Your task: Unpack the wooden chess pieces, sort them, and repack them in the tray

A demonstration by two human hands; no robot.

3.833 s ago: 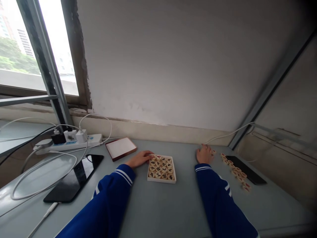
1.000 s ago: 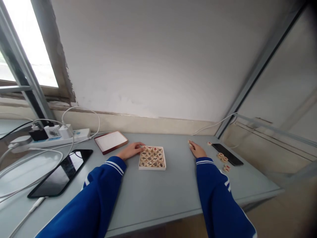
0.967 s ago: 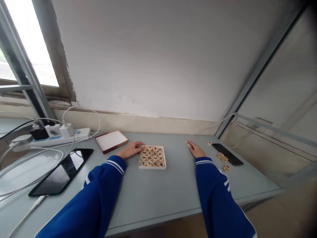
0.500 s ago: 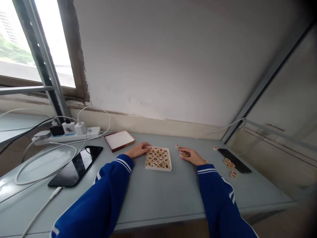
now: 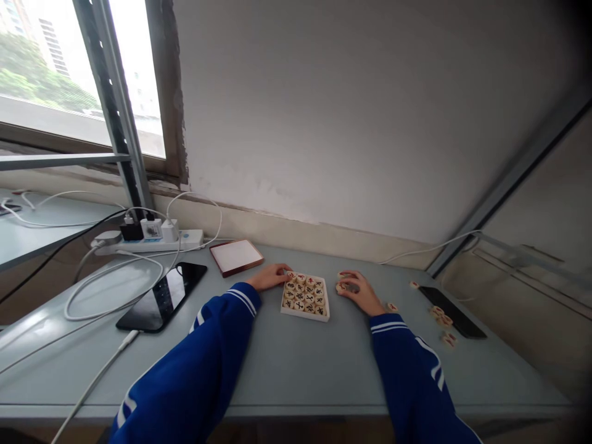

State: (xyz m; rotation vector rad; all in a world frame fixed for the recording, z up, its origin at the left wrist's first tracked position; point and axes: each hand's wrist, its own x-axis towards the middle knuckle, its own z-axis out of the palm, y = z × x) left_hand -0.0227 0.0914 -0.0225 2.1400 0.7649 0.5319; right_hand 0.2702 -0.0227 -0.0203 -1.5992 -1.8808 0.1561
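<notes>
Cupping loose chess pieces (image 5: 341, 287) on the desk (image 5: 305, 370) with a loosely curled right hand (image 5: 364, 296), just right of the white box (image 5: 305, 316); touching the box's far-left corner with the left hand (image 5: 269, 277). Cannot tell of firm closure in either grip.

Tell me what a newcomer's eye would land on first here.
Probably the open white box in the middle of the desk, filled with round pieces marked in black and red, the left hand at its far left corner. The bright blue sleeves reaching in from the near edge, and the glaring window at upper left, against the grey wall, would likely catch the eye next.
</notes>
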